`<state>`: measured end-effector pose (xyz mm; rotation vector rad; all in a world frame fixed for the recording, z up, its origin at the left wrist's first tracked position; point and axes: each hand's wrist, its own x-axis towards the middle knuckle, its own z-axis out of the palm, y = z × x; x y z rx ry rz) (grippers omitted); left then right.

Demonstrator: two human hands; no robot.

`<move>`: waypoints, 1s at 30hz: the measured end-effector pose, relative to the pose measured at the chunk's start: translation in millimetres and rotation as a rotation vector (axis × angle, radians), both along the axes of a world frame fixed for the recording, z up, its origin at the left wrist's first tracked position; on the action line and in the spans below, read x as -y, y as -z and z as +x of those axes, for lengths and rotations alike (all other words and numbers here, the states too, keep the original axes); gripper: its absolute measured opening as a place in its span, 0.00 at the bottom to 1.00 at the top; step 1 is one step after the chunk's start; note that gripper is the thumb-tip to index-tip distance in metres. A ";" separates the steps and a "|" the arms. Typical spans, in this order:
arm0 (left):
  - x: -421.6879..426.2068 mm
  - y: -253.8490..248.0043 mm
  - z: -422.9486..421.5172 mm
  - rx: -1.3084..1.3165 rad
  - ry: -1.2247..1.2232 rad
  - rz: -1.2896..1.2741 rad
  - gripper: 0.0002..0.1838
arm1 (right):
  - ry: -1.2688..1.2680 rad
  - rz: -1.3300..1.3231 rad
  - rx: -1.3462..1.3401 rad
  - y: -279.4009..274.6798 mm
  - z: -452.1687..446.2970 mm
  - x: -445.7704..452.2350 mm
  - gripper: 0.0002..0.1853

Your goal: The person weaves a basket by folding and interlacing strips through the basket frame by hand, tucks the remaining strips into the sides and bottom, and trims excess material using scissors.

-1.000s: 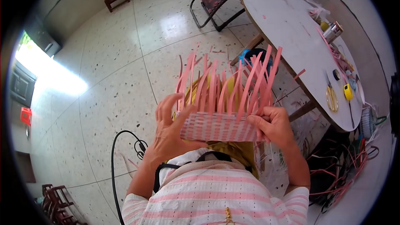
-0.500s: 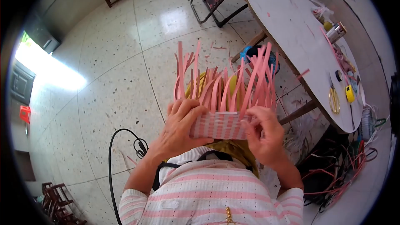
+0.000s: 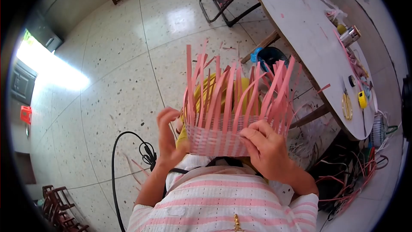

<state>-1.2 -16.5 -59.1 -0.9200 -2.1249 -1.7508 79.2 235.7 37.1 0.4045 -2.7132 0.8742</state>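
Observation:
A half-woven basket (image 3: 219,142) of pink and pale strips rests in front of my torso, its long loose pink ends standing up from the woven wall. My right hand (image 3: 268,148) is closed on the near side of that wall, thumb and fingers pinched together at the upper woven rows. At the basket's left edge is my left hand (image 3: 167,137), fingers spread and raised, with the thumb close to the corner; whether the thumb touches is unclear. Yellow material (image 3: 201,96) shows behind the strips.
To the right stands a white oval table (image 3: 300,30) bearing scissors (image 3: 346,105), a yellow tape measure (image 3: 362,99), a roll of black tape (image 3: 352,80) and a metal can (image 3: 350,36). A dark bucket (image 3: 272,58) is under its edge. A black cable (image 3: 113,176) lies left; strip scraps (image 3: 343,180) lie right.
My left hand has let go of the basket's top edge and opened at its left side. My right hand has shifted slightly left and down, gripping the wall. The basket has tilted, showing more woven rows.

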 end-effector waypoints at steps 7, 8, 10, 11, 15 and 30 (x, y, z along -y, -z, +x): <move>7.7 59.4 -24.1 1.307 0.021 0.138 0.20 | -0.087 -0.084 0.060 30.8 33.0 1.9 0.11; 11.0 74.3 -27.0 1.312 0.025 0.135 0.20 | -0.093 -0.142 0.094 36.4 38.4 1.6 0.10; 14.2 85.9 -34.9 1.346 0.233 0.130 0.19 | -0.092 -0.202 0.130 42.4 44.1 -0.9 0.10; 21.8 105.0 -40.0 1.394 0.352 0.267 0.39 | -0.096 -0.201 0.116 43.5 45.6 -2.9 0.10; 2.1 101.3 -39.4 1.290 0.395 0.386 0.43 | -0.096 -0.128 0.040 45.5 46.0 -8.0 0.12; -4.3 79.7 -83.7 1.101 0.209 0.391 0.21 | -0.149 0.075 -0.355 107.8 18.5 18.4 0.13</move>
